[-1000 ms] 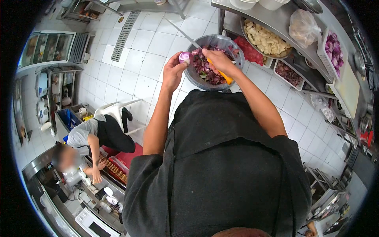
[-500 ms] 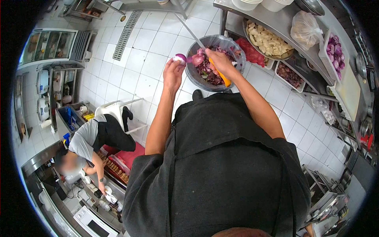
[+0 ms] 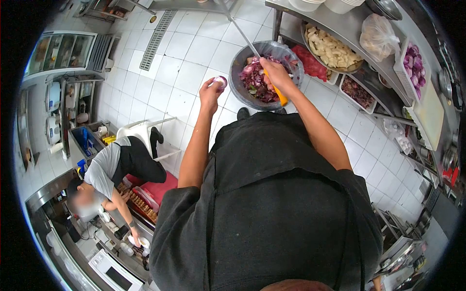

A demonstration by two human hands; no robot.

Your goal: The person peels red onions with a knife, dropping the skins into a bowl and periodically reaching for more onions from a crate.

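A purple onion [image 3: 221,83] with a pale, peeled-looking patch is pinched in the fingertips of my left hand [image 3: 210,95], just left of the bin. My right hand [image 3: 276,75] is closed round the orange handle of a knife [image 3: 280,96]. Its long blade points up and to the left, past the bin's far rim. Below my right hand stands a round grey bin with a clear liner [image 3: 236,89]. Inside lie many purple onion skins [image 3: 257,77] with a few green bits.
To the right, metal shelves hold a bowl of pale cut pieces [image 3: 335,48], a basket of purple onions [image 3: 413,68], a plastic bag [image 3: 378,36] and a white cutting board [image 3: 429,116]. A red mesh sack [image 3: 310,63] lies behind the bin. At lower left a person [image 3: 104,169] leans over a counter.
A piece of onion skin between my hands has come away and is no longer there. My left hand has drawn slightly down with the onion; my right hand has shifted slightly right with the knife.
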